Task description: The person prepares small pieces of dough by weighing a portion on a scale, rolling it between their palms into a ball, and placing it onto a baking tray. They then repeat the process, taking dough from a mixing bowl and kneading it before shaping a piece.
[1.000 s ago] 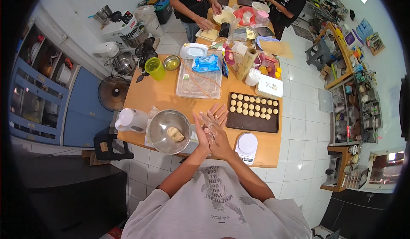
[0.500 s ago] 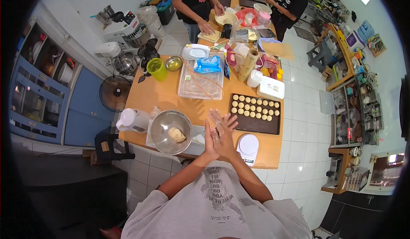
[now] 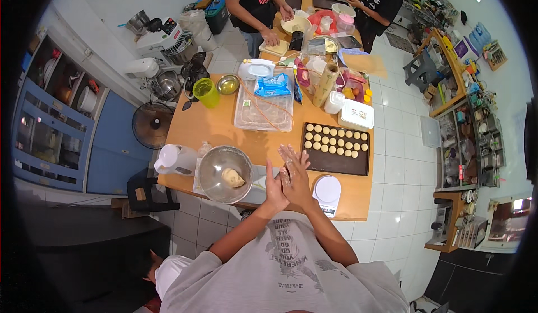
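Pale dough point(image 3: 284, 174) — between pressed hands point(image 3: 287, 178)

My table point(image 3: 218, 128): smooth matt wood. Bowl point(image 3: 225, 174) by my left hand point(image 3: 274, 185): shiny metal, dull soft dough lump point(image 3: 233, 177) inside. Baking tray point(image 3: 336, 149): dark, matt. Scale point(image 3: 327, 192): glossy white plastic. Jug point(image 3: 175, 159): white plastic. Cup point(image 3: 206, 92): green translucent plastic. Floor point(image 3: 400, 145): glossy white tile. My shirt point(image 3: 291, 268): grey cloth.

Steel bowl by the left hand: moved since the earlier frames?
No. The steel bowl sits in the same spot beside the white jug, dough lump inside, left of the dark tray.
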A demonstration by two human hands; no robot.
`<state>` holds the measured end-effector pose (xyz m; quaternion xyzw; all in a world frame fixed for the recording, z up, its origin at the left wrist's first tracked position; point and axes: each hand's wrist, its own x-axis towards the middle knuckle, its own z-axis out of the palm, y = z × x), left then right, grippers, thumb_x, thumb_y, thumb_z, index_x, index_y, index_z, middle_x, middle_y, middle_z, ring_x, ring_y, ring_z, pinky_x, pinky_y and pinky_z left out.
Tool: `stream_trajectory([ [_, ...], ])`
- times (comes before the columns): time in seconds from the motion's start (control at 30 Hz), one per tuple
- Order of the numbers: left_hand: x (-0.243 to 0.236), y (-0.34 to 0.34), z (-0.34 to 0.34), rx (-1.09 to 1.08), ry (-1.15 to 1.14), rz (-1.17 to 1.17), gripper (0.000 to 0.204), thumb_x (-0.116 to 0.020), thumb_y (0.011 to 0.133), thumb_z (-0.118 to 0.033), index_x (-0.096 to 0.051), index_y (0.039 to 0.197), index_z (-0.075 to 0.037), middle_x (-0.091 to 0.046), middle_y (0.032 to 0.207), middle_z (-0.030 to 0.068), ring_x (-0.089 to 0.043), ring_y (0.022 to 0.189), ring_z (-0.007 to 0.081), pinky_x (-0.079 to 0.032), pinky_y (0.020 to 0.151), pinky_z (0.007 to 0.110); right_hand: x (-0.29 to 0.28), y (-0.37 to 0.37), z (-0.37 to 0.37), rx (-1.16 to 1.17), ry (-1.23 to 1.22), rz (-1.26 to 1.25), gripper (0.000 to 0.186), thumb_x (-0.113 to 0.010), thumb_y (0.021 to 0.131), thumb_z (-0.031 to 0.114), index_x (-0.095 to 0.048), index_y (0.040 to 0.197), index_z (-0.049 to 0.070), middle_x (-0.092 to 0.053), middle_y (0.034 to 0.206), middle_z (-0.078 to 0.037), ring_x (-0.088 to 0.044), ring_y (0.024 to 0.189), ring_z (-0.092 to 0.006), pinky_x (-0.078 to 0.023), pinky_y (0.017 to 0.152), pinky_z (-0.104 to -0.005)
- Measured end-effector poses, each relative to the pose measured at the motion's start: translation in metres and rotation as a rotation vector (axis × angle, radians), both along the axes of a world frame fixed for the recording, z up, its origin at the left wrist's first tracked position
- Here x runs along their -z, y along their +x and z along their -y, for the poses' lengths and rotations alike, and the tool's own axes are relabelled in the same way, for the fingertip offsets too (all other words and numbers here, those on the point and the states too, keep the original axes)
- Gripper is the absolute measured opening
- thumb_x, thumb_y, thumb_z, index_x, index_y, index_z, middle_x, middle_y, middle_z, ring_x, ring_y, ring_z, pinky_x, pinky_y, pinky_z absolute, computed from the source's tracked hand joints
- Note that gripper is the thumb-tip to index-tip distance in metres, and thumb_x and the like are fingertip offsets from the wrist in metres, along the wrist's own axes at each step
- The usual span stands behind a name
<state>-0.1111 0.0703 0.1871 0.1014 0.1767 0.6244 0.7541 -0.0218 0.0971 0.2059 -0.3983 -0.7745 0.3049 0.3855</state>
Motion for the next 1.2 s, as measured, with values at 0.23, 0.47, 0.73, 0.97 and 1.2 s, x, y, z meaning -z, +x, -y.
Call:
stream_trajectory([
  [0.23, 0.065, 0.006, -0.008, -0.143, 0.400, -0.181, 0.098, -0.029, 0.098, -0.081, -0.024, 0.165, -0.009, -0.025, 0.170, 0.0214, -0.028, 0.155, 0.0413, -0.019, 0.129, 0.052, -0.007, -0.015, 0.015, -0.189, -0.054, -0.200, 0.050, -0.052, 0.100, 0.011, -0.053, 0.149, 0.002, -0.050, 0.156, -0.020, -0.035, 0.152, -0.0428, -0.016, 0.127, -0.0532],
  [0.47, -0.015, 0.002, -0.011, 0.027, -0.049, 0.143, 0.100, -0.027, 0.099, -0.081, -0.026, 0.164, -0.006, -0.034, 0.167, 0.0149, -0.034, 0.153, 0.0281, -0.021, 0.128, 0.040, 0.006, 0.005, -0.005, -0.036, 0.158, -0.004, 0.059, -0.058, 0.098, 0.015, -0.040, 0.153, 0.006, -0.044, 0.159, -0.020, -0.033, 0.151, -0.0456, -0.016, 0.126, -0.0584],
  [0.73, -0.024, 0.008, -0.050, 0.136, -0.081, 0.188, 0.084, -0.035, 0.103, -0.072, -0.027, 0.166, -0.016, -0.028, 0.170, 0.0145, -0.030, 0.155, 0.0310, -0.024, 0.128, 0.045, -0.003, 0.024, -0.022, 0.169, -0.131, -0.264, 0.054, -0.056, 0.102, 0.019, -0.048, 0.153, 0.005, -0.043, 0.161, -0.019, -0.027, 0.154, -0.0452, -0.012, 0.126, -0.0626],
  [0.97, -0.007, 0.043, -0.088, 0.269, -0.020, 0.140, 0.096, -0.026, 0.096, -0.084, -0.023, 0.168, -0.020, -0.024, 0.172, 0.0128, -0.025, 0.157, 0.0296, -0.023, 0.127, 0.048, 0.023, 0.075, -0.002, 0.209, -0.119, -0.018, 0.056, -0.061, 0.102, 0.021, -0.047, 0.155, 0.008, -0.033, 0.168, -0.015, -0.023, 0.157, -0.0446, -0.012, 0.126, -0.0611],
  [1.2, 0.031, 0.112, -0.106, 0.405, -0.127, -0.264, 0.105, -0.018, 0.091, -0.091, -0.034, 0.165, -0.017, -0.032, 0.170, 0.0096, -0.017, 0.160, 0.0259, -0.006, 0.128, 0.047, 0.036, 0.132, 0.014, 0.317, -0.392, -0.350, 0.048, -0.064, 0.102, 0.018, -0.054, 0.146, 0.001, -0.057, 0.146, -0.023, -0.054, 0.137, -0.0384, -0.038, 0.117, -0.0462],
])
